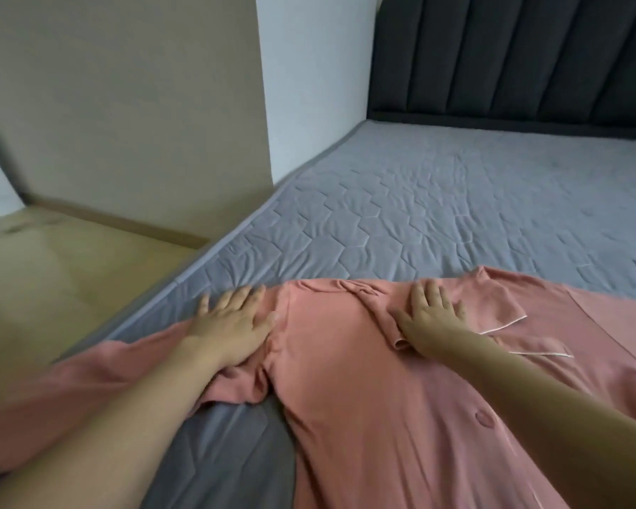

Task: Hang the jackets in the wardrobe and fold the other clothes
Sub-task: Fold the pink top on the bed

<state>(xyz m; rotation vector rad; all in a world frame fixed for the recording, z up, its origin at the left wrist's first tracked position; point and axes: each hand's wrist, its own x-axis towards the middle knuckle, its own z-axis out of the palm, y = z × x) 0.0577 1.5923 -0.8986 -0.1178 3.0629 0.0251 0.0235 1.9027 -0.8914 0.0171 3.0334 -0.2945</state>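
Head view: a pink shirt [364, 361] lies spread out on the grey bed [456, 200]. The left hand [232, 325] lies flat on the shirt's sleeve, fingers [235, 297] straight and spread, holding nothing. The right hand [426, 317] presses flat on the shirt near the collar [507, 310], its fingers straight too. Just past the fingertips is bare bed. A button [484, 418] shows below the right arm. Left of the left fingers is the floor [52, 273].

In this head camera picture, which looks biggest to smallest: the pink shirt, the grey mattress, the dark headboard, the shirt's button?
1. grey mattress
2. pink shirt, though nearness to the camera inflates it
3. dark headboard, only partly in frame
4. button
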